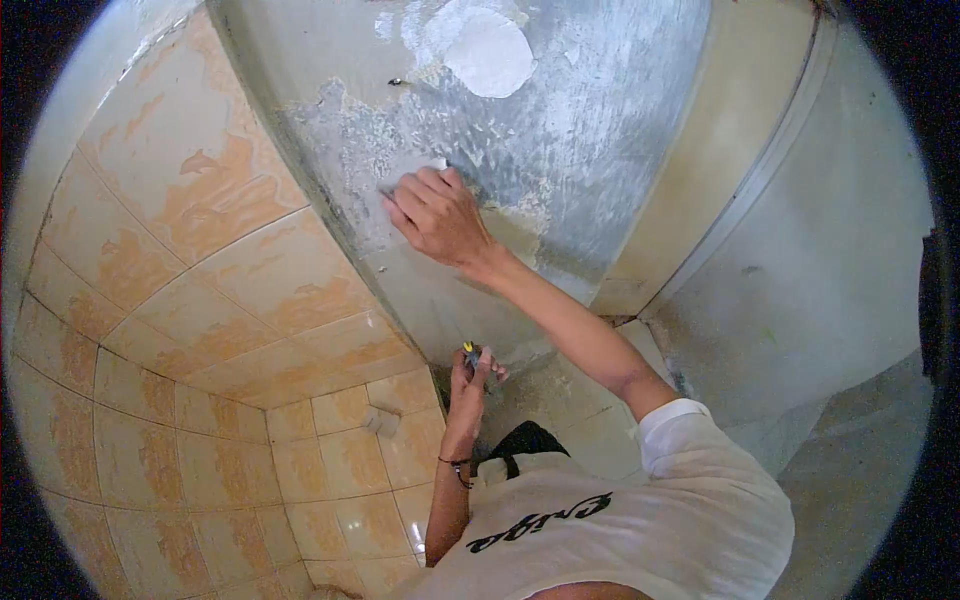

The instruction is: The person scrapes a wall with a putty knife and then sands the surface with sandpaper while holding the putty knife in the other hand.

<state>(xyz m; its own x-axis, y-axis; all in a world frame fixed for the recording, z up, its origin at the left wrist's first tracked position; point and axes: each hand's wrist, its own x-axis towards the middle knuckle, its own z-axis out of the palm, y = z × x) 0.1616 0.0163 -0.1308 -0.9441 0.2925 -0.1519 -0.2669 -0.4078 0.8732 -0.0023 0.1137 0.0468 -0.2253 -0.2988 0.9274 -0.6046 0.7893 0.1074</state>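
Note:
My right hand (437, 215) is stretched up against a grey, flaking wall (590, 130). Its fingers press a small pale sheet or pad (432, 166) flat on the surface; only the sheet's top edge shows above my fingers. Lower down, close to my chest, my left hand (468, 378) is closed around a small tool with a yellow and blue tip (468, 352); the tool's remainder is hidden in my fist. A dark band circles my left wrist (456, 463).
Orange-beige tiles (200, 300) cover the wall on the left, meeting the grey wall at a corner. A white filler patch (490, 50) sits high on the grey wall. A pale door frame (740, 170) and panel stand at right.

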